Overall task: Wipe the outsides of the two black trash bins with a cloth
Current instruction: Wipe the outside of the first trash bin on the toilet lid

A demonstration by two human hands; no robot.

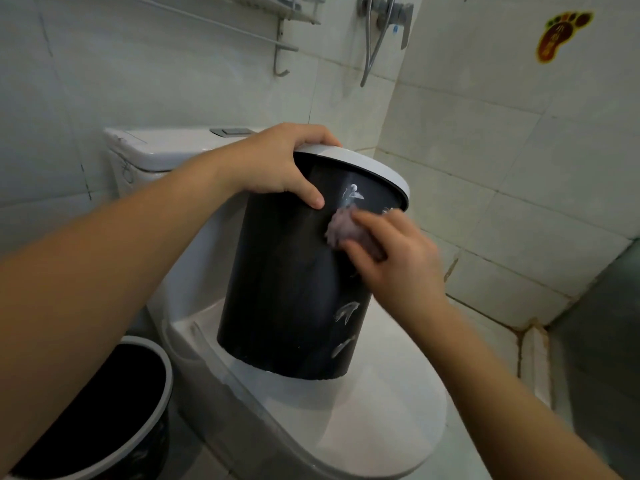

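Note:
A black trash bin (pixel 287 292) with a white rim stands tilted on the closed toilet lid (pixel 374 417). My left hand (pixel 277 164) grips its rim at the upper left, thumb on the black wall. A crumpled purple-pink cloth (pixel 341 228) is pressed against the bin's upper right side by my right hand (pixel 398 258). White painted marks show on the bin's side above and below the cloth. The second black bin (pixel 104 410), also white-rimmed, stands on the floor at the lower left, partly hidden by my left forearm.
The white toilet tank (pixel 152 150) stands behind the bin against a tiled wall. A shower valve and hose (pixel 381 15) hang at the top, a metal rack (pixel 284 32) to their left. A tiled corner and a floor ledge (pixel 533 348) lie to the right.

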